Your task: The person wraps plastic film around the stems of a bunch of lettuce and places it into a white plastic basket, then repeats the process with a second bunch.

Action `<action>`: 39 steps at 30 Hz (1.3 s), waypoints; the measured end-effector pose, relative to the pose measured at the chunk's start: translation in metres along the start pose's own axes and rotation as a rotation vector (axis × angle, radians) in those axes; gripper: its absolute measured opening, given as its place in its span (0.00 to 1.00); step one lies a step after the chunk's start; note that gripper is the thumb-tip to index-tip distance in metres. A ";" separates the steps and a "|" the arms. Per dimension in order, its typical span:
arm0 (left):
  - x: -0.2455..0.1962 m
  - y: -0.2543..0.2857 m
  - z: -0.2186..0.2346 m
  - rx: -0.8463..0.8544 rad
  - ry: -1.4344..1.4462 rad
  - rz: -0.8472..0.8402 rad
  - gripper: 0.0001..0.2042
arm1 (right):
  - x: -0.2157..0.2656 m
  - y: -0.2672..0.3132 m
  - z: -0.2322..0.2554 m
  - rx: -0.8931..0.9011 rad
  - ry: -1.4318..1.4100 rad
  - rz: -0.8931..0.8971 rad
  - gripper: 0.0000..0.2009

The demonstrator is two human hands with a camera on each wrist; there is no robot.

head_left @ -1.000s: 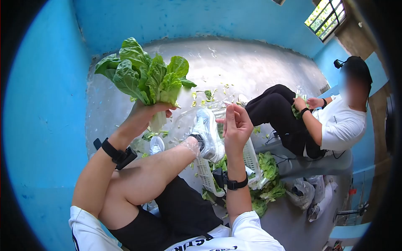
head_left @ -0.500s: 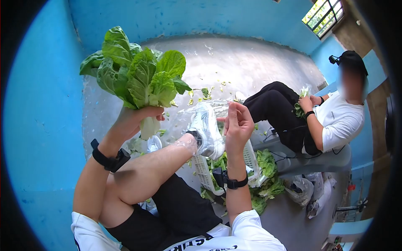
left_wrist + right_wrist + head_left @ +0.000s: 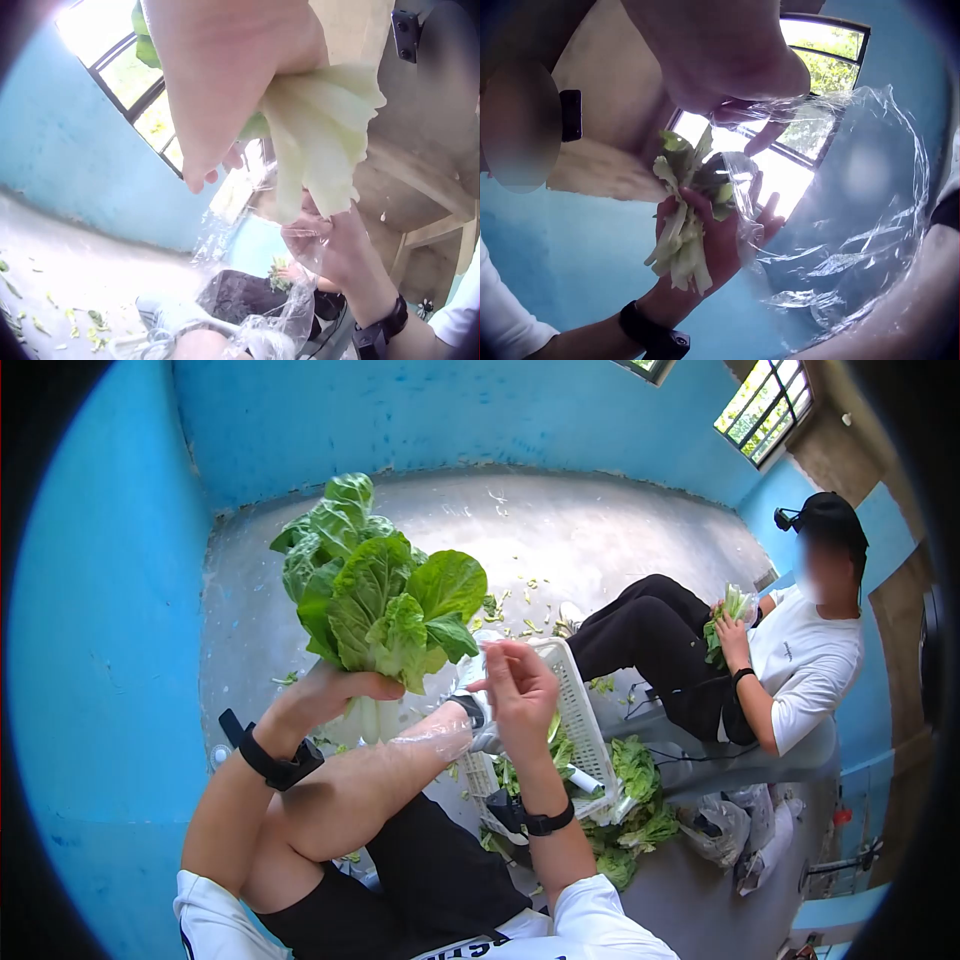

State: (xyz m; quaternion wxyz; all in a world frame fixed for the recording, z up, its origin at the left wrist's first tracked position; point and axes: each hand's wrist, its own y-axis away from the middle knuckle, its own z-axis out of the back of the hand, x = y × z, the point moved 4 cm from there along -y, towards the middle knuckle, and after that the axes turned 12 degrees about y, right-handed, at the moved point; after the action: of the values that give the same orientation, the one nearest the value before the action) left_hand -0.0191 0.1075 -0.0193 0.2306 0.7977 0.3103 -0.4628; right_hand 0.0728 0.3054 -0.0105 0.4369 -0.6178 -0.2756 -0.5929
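My left hand grips a bunch of leafy greens round its pale stems, leaves up. In the left wrist view the cut stem ends stick out below that hand. My right hand stands just right of the leaves and pinches the edge of a clear plastic bag. The bag hangs from those fingers, its film spread wide in the right wrist view, and overlaps my raised leg in the head view.
A white plastic basket with leaves in it stands beside my leg, with more greens piled next to it. Leaf scraps litter the floor. Another person sits at the right holding greens. Filled plastic bags lie behind the basket.
The greens in my left hand rose, then came down and moved right, towards the right hand. My right hand has shifted left with the bag. The other person's greens have been raised.
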 end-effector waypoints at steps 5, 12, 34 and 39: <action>0.012 -0.004 -0.006 0.109 -0.057 -0.042 0.22 | 0.008 0.007 -0.022 0.198 -0.073 0.016 0.11; 0.000 -0.001 -0.011 0.084 -0.010 -0.043 0.18 | 0.004 0.003 -0.005 0.338 0.071 -0.046 0.19; 0.000 -0.008 0.001 -0.011 0.312 -0.059 0.19 | -0.042 0.030 0.024 0.018 0.034 -0.170 0.08; 0.007 -0.009 -0.001 -0.135 0.295 -0.064 0.18 | -0.009 0.054 0.025 -0.067 0.209 -0.017 0.06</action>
State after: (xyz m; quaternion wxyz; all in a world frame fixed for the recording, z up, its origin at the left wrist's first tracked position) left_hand -0.0220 0.1161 -0.0258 0.2206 0.8295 0.3964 -0.3257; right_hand 0.1300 0.3037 -0.0282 0.4373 -0.5646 -0.2135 -0.6666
